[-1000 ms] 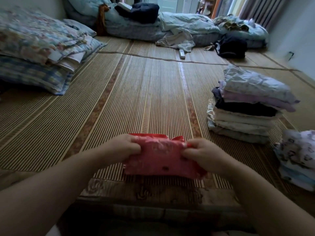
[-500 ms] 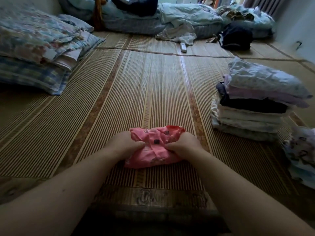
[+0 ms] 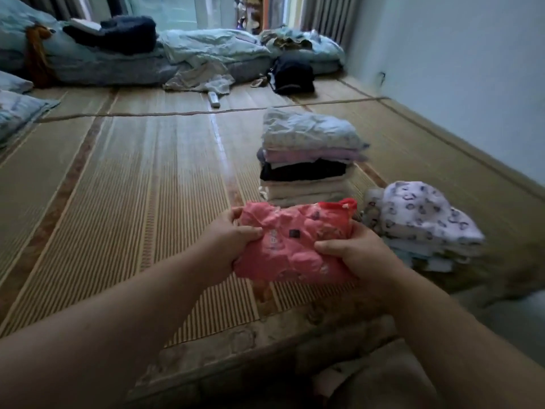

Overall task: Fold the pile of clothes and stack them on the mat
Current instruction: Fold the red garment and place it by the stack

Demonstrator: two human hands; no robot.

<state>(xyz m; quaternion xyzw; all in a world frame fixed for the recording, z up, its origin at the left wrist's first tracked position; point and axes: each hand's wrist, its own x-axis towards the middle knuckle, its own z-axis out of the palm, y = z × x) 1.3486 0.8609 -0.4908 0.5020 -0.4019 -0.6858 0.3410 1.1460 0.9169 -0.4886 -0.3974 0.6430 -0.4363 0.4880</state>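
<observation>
Left hand [image 3: 236,242] and right hand [image 3: 359,256] grip the pink garment [image 3: 298,231], covering the base of the folded stack [image 3: 306,169]; print perhaps lettering.

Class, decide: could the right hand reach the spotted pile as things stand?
Probably yes: nothing lies between the right hand and the spotted pile beside it, though that hand grips the pink garment.
</observation>
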